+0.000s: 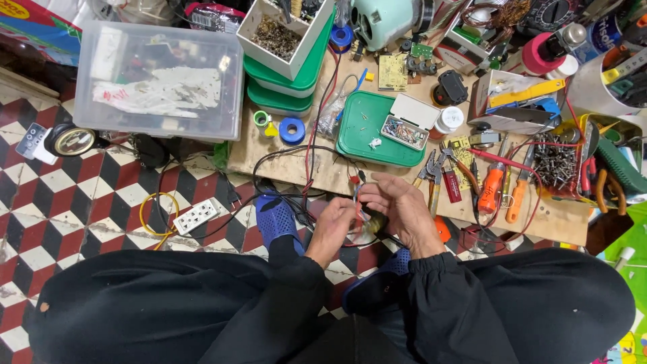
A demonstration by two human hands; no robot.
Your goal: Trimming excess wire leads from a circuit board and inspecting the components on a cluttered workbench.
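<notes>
My left hand point(331, 228) and my right hand point(403, 210) meet over my knees, just in front of a low wooden board point(283, 165). Between them they hold a small part point(369, 222) with thin red and black wires point(355, 183) running up from it. The left fingers pinch it from the left, and the right hand cups over it from above. The part is mostly hidden by my fingers, so I cannot tell its shape. Black sleeves cover both forearms.
On the board lie a green lid point(367, 128) with a small box of parts point(403, 131), pliers point(431, 172), orange-handled screwdrivers point(492, 189), blue tape rolls point(292, 130) and stacked green tubs point(283, 81). A clear plastic bin point(162, 81) and white power strip point(195, 216) sit on the chequered floor.
</notes>
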